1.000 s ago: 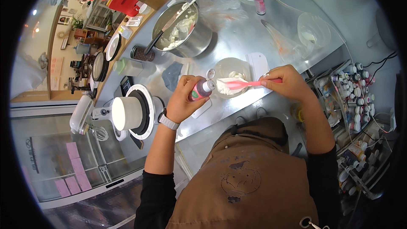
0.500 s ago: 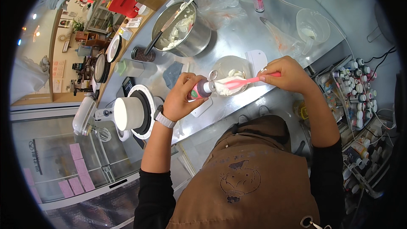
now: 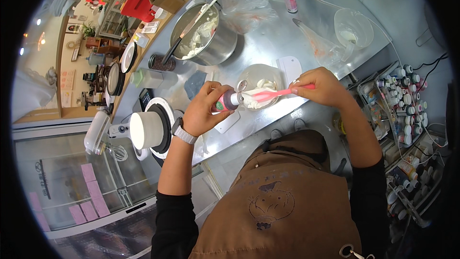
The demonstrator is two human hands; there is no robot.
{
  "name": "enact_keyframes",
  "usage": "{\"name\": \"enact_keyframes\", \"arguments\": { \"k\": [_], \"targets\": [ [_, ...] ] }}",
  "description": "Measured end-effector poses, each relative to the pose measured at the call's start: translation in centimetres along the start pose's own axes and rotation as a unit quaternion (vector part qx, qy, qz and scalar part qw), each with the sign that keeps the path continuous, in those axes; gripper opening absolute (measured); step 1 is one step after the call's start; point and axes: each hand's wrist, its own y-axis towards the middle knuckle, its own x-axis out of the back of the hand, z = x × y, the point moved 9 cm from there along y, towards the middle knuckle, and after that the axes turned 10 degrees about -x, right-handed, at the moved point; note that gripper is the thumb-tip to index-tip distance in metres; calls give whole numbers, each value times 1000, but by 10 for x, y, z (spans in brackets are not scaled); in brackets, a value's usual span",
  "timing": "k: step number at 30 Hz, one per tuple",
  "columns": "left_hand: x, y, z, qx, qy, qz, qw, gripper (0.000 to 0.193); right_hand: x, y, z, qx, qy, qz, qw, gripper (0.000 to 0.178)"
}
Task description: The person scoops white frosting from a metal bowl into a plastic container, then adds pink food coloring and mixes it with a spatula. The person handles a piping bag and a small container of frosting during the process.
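Pink spatula (image 3: 281, 92), bearing white cream (image 3: 250, 101), sits in the right hand's grip (image 3: 320, 86); at its nine o'clock, the left hand's grip (image 3: 203, 109) encloses a tilted bottle (image 3: 223, 102).

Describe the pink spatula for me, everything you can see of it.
The pink spatula looks like smooth plastic or silicone, with a slim handle and a wider head. The right hand grips the handle near its end, and the head points left in the picture. White cream covers part of the head, which is over the translucent bowl. The open bottle in the left hand is right by the tip; whether the two touch, I cannot tell.
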Motion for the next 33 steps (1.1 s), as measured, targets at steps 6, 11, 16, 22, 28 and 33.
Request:
{"name": "enact_keyframes", "arguments": {
  "k": [6,11,16,22,28,33],
  "targets": [
    [-2,11,7,19,24,36,999,49,-14,6,-35,-68,62,5,996,24],
    [-3,23,12,2,67,56,996,49,-23,10,-59,-101,118,-10,988,26],
    [-8,31,18,-2,92,76,993,49,-24,11,-71,-103,108,-30,988,26],
    [-9,39,21,-1,109,92,990,49,-24,14,-79,-111,116,-35,986,26],
    [-8,43,22,8,105,94,990,50,-25,16,-81,-102,132,-35,985,27],
    [-6,43,20,1,110,83,991,50,-28,19,-85,-101,155,-23,982,28]
  ]
}}
